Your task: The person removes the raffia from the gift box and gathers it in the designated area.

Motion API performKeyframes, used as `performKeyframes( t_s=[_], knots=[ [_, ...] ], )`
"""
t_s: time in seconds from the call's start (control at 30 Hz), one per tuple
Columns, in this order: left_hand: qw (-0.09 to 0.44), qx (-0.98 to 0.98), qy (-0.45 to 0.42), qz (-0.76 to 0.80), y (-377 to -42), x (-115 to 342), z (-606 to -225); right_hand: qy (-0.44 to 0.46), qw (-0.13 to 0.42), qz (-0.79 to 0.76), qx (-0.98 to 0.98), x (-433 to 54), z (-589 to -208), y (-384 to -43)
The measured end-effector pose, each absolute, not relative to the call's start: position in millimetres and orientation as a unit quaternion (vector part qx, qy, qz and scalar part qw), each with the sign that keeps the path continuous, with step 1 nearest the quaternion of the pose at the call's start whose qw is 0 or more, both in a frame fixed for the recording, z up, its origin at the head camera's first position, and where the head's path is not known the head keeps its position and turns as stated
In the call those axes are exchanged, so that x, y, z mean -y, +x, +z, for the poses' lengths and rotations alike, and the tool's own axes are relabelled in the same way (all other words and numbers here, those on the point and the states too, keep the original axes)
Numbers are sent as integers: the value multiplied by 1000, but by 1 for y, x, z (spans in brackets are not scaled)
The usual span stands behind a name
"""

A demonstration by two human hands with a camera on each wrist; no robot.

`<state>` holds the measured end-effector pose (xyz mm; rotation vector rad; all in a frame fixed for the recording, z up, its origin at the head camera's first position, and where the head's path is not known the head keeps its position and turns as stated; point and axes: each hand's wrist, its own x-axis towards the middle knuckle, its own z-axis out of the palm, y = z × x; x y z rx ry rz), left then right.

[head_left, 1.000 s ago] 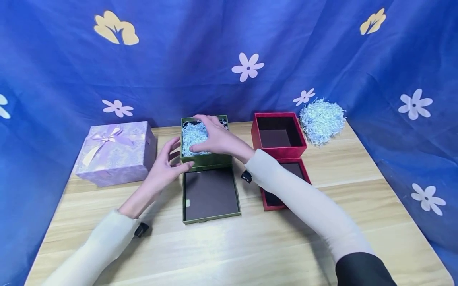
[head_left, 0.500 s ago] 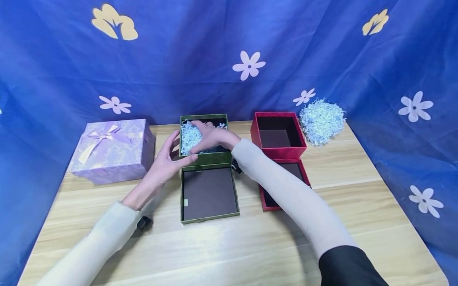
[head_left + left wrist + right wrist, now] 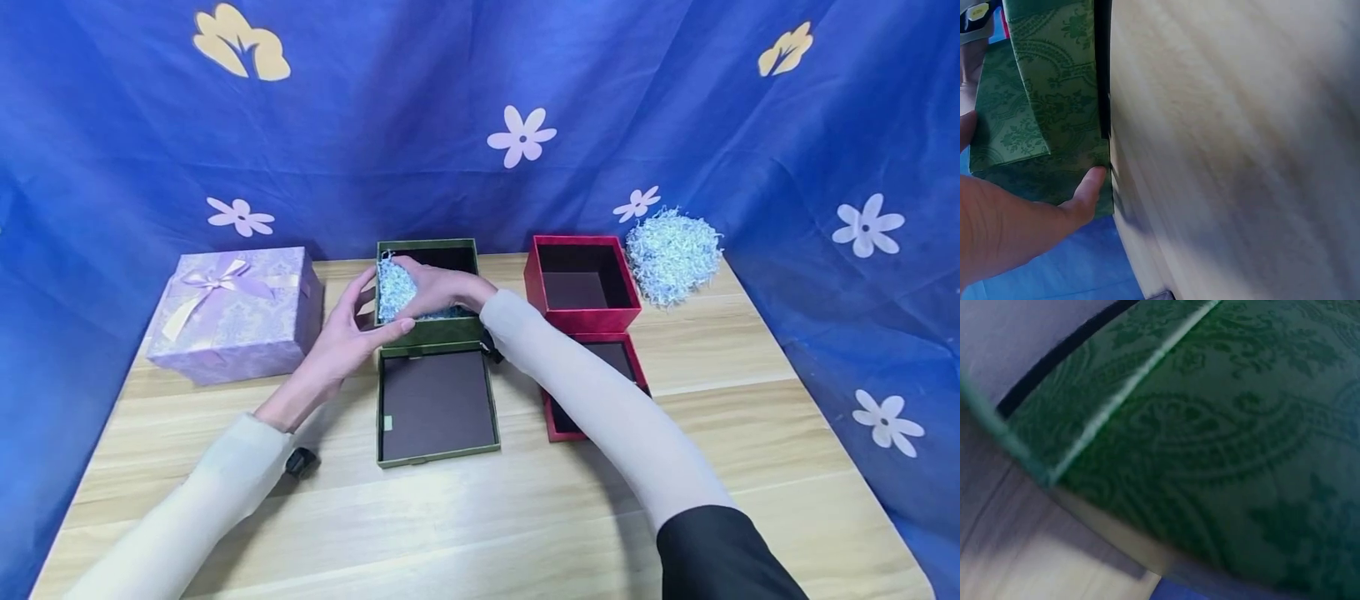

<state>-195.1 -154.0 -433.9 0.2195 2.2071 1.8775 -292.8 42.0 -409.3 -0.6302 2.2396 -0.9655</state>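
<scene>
A green box [image 3: 442, 333] with a dark inside holds light blue shredded paper [image 3: 395, 292]. My right hand [image 3: 438, 287] reaches over the box's rim, thumb and fingers curved round the paper at the left end; its fingertips are partly hidden in it. Along the box's left side my left hand [image 3: 345, 329] holds it, thumb on the front wall and fingers at the far end of that side. The left wrist view shows that thumb [image 3: 1090, 187] against the patterned green wall [image 3: 1041, 181]. Green patterned card [image 3: 1210, 437] fills most of the right wrist view, without the hand.
The green lid [image 3: 438, 404] lies inside-up before its box. To the right stand an open red box [image 3: 588, 321], its red lid [image 3: 558, 417] partly under my right sleeve, and a heap of blue shreds [image 3: 672, 257]. A lilac gift box [image 3: 247, 317] with a bow is at left.
My right hand has sunk into the green box and the shreds have bunched leftward, baring its dark inside at the back. My left hand has closed in on the box's side.
</scene>
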Motion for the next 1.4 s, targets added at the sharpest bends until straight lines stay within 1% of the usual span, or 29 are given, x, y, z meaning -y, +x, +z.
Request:
performKeyframes(
  t_s=[0.43, 0.73, 0.87, 1.23, 1.4],
  knots=[
    [134, -755, 80, 637, -199, 155, -433, -223, 288, -419, -832, -42, -410, -294],
    [185, -747, 62, 636, -204, 164, -433, -223, 270, -389, -852, -40, -408, -296],
    [196, -740, 65, 640, -204, 162, -432, -215, 260, -395, -855, -44, -406, -296],
    [176, -748, 62, 637, -199, 156, -430, -207, 211, -438, -849, -66, -372, -293],
    [160, -756, 64, 632, -195, 157, -430, -200, 200, -452, -846, -75, -358, -293]
  ],
)
